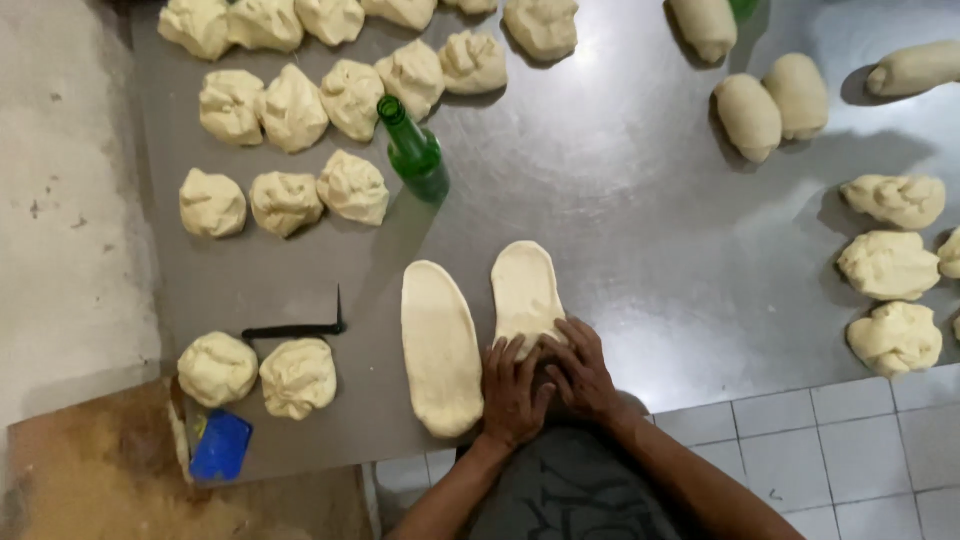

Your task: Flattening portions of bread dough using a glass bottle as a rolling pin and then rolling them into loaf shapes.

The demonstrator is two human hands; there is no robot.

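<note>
Two flattened oval dough sheets lie on the steel table near its front edge. The left sheet (440,345) is long and lies untouched. My left hand (512,392) and my right hand (582,372) both press, fingers spread, on the near end of the right sheet (526,290), which looks curled under my fingers. A green glass bottle (413,150) stands upright just beyond the sheets.
Many rough dough lumps (290,110) fill the table's back left, two more (258,372) sit at front left beside a dark scraper (295,328). Rolled dough logs (770,105) and lumps (890,265) lie at right. A blue scraper (220,445) rests at the corner. White tiled floor (830,450).
</note>
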